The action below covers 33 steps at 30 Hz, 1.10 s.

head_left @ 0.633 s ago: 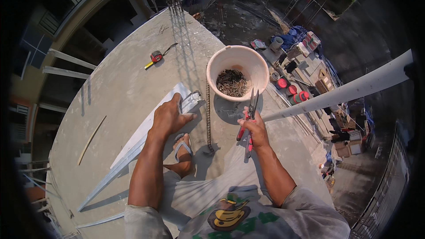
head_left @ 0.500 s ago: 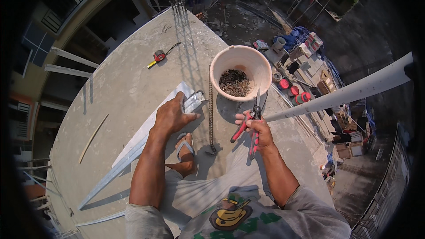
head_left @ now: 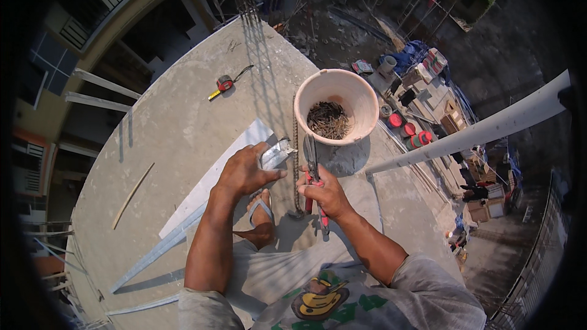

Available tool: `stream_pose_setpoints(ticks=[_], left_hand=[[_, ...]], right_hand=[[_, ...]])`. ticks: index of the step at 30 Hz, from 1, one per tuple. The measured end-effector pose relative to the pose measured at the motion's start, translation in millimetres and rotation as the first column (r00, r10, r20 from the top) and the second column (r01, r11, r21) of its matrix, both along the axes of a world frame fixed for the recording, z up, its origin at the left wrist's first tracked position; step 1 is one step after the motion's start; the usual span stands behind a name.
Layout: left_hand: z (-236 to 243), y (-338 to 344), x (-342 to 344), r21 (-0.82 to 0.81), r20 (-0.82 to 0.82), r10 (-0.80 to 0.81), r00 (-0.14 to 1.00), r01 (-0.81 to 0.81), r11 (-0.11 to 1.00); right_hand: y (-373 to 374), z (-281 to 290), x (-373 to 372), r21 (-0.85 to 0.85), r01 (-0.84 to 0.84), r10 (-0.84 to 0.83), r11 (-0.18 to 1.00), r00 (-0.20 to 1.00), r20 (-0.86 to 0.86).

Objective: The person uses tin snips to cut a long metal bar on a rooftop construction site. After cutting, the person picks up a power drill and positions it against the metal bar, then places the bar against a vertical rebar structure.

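My left hand [head_left: 246,172] is closed around the upper end of a long silvery metal channel [head_left: 278,154], whose other end slants down to the lower left. In my right hand [head_left: 328,194] is a pair of tin snips [head_left: 313,168] with red handles and dark blades pointing away from me. The snips stand just right of the channel's end, apart from it. A ribbed steel bar [head_left: 295,146] lies on the concrete between my hands. Just beyond my right hand is a pale bucket [head_left: 368,95] with a heap of nail-like metal pieces [head_left: 329,120] in it.
A red and black tape measure [head_left: 224,83] lies on the concrete slab [head_left: 177,116]. A thin wooden strip [head_left: 132,195] is at the left. A white pole [head_left: 465,132] slants across the right. The slab's edges drop to lower ground, where tools and boards lie.
My right hand has brought the snips leftward, closer to the channel's end, and their handles have come closer together. My left hand keeps its hold, and the view has shifted slightly.
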<state>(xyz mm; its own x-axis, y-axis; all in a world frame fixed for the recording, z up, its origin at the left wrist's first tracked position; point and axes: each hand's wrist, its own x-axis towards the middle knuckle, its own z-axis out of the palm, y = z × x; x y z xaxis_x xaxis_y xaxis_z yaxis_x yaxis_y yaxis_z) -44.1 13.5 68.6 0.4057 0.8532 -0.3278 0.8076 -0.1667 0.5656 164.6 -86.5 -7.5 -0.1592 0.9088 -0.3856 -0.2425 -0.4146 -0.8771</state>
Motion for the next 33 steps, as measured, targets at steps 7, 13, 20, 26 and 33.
stream_pose_setpoints(ticks=[7, 13, 20, 26, 33], left_hand=[[-4.6, -3.0, 6.1, 0.074, -0.159, 0.049, 0.986, -0.037, 0.997], [-11.6, -13.4, 10.9, 0.282, -0.133, 0.072, 0.988, -0.032, 0.959], [-13.4, -15.0, 13.8, 0.271, -0.153, 0.079, 0.985, -0.035, 0.962], [-10.8, -16.0, 16.9, 0.231, -0.173, 0.089, 0.981, -0.048, 0.972], [-15.4, -10.8, 19.6, 0.177, -0.18, 0.081, 0.98, -0.049, 0.983]], right_hand=[[-2.8, 12.5, 8.2, -0.063, 0.005, -0.003, 0.998, 1.0, 0.03], [-3.6, 33.8, 8.7, -0.001, -0.033, 0.033, 0.999, 0.989, 0.146], [-1.5, 47.9, 5.6, 0.066, -0.104, 0.082, 0.992, 0.956, 0.28], [-1.7, 40.6, 5.3, -0.044, -0.135, 0.142, 0.99, 0.943, 0.301], [6.8, 34.6, 10.3, -0.089, -0.219, 0.233, 0.972, 0.825, 0.515]])
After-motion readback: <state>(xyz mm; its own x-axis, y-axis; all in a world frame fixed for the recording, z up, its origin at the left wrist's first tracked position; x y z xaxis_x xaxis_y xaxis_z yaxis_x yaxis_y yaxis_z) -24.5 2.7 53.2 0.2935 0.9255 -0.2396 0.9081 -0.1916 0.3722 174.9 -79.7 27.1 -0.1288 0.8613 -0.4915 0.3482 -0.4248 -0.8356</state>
